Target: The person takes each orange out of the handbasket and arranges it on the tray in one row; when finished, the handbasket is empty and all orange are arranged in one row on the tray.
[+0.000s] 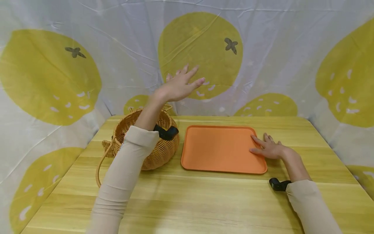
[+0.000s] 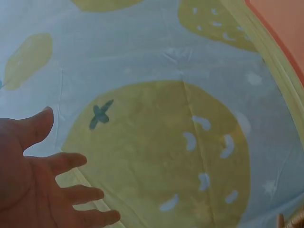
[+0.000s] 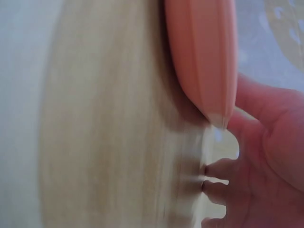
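Resting flat on the right rim of the orange tray (image 1: 222,148) at mid-tabletop, as if steadying it, the right hand (image 1: 268,149) keeps fingers straight, while the left hand (image 1: 179,85) hovers empty, fingers spread, above the wicker basket (image 1: 152,143) toward the left edge.

Left hand (image 1: 179,86) raised, fingers spread

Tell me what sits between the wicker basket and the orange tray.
Nothing: in the head view only a narrow strip of bare wooden table separates the wicker basket from the orange tray.
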Demonstrator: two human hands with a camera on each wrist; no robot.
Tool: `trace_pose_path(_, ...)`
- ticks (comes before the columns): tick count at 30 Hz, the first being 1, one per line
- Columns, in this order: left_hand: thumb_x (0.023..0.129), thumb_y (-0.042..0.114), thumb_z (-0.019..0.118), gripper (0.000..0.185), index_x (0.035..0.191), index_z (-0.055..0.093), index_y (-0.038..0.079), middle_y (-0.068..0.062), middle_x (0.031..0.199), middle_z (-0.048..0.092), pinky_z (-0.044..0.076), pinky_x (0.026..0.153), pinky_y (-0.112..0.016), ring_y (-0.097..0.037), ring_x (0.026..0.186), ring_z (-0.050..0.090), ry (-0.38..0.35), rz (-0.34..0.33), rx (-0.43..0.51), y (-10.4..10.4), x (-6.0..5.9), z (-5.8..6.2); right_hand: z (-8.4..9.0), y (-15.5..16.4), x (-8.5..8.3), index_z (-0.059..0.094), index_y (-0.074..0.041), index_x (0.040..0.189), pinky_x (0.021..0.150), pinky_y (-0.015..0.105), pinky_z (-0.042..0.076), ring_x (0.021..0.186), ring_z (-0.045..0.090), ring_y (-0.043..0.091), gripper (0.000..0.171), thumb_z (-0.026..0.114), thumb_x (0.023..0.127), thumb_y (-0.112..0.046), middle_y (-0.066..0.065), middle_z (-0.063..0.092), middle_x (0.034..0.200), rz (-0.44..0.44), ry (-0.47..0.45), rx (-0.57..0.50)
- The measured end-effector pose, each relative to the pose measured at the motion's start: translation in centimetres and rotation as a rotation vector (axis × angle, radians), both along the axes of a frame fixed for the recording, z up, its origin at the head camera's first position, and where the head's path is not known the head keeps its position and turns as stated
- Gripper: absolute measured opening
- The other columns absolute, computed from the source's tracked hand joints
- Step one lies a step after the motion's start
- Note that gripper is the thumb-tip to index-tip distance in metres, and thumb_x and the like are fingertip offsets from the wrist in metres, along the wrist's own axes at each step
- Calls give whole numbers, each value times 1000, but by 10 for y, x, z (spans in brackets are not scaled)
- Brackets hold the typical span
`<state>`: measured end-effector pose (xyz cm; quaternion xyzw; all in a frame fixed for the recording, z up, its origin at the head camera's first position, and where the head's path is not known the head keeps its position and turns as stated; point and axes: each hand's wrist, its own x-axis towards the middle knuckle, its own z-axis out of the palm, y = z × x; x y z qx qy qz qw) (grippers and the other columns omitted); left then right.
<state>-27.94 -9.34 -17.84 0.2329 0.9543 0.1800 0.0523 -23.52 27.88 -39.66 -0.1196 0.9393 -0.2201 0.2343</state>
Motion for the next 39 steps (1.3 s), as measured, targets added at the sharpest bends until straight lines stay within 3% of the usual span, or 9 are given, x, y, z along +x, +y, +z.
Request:
trace_pose_path(4, 109, 58, 34, 72, 167, 0, 34, -1, 176, -7, 3, 130, -58, -26, 163, -6, -138, -58, 135, -39, -13, -3, 1, 3, 1, 11, -3, 165, 111, 82, -11, 148, -16, 64, 90, 52, 105, -55, 46, -16, 160, 17, 4, -7)
trace_pose_path(7, 108, 54, 43, 70, 167, 12, 36, 2, 176, 10, 14, 129, -57, -25, 163, 10, -250, -86, 257, -70, -20, -12, 1, 4, 2, 11, -2, 165, 111, 82, -11, 148, -16, 64, 90, 53, 104, -55, 46, -16, 159, 22, 4, -12)
trace_pose_path(11, 108, 37, 54, 49, 152, 50, 17, -7, 157, 50, 33, 122, -53, -27, 146, 45, -347, -132, 340, -108, -29, -24, 1, 6, 3, 11, -1, 165, 111, 82, -11, 147, -17, 64, 90, 53, 104, -54, 47, -16, 159, 22, 3, -22)
trace_pose_path(14, 106, 27, 59, 35, 134, 64, 6, -13, 139, 65, 43, 116, -47, -29, 132, 59, -414, -180, 306, -130, -35, -31, 0, 6, 4, 11, -1, 165, 111, 82, -12, 147, -18, 64, 90, 54, 104, -53, 47, -17, 159, 19, -1, -30)
trace_pose_path(19, 104, 19, 63, 34, 134, 65, 1, -16, 144, 63, 47, 114, -39, -25, 133, 60, -598, -270, 218, -154, -49, -51, 1, 6, 5, 11, -1, 164, 111, 82, -12, 147, -18, 64, 90, 54, 105, -52, 47, -17, 159, 15, -6, -39)
trace_pose_path(24, 101, 11, 66, 39, 139, 63, 0, -13, 149, 60, 49, 112, -34, -20, 136, 57, -756, -289, 154, -159, -62, -71, 1, 5, 5, 12, 0, 164, 111, 82, -11, 147, -18, 64, 90, 54, 105, -52, 47, -17, 159, 11, -9, -40)
trace_pose_path(31, 102, 3, 61, 45, 147, 55, 0, -18, 157, 49, 46, 114, -42, -32, 143, 47, -922, -247, 79, -157, -74, -90, 1, 4, 5, 11, 0, 164, 110, 82, -12, 147, -19, 65, 90, 54, 104, -52, 47, -18, 158, 13, -16, -37)
trace_pose_path(36, 102, 6, 63, 44, 146, 60, 8, -13, 156, 52, 40, 119, -53, -21, 134, 56, -970, -190, 32, -152, -76, -100, 0, 4, 5, 11, 1, 164, 110, 83, -12, 146, -19, 65, 91, 54, 104, -52, 47, -18, 158, 9, -14, -45)
trace_pose_path(39, 101, 6, 64, 42, 143, 62, 10, -10, 152, 54, 40, 119, -54, -19, 129, 58, -992, -140, 31, -150, -76, -104, 1, 4, 4, 11, 1, 164, 110, 83, -11, 147, -19, 65, 89, 54, 105, -51, 47, -18, 158, 6, -12, -46)
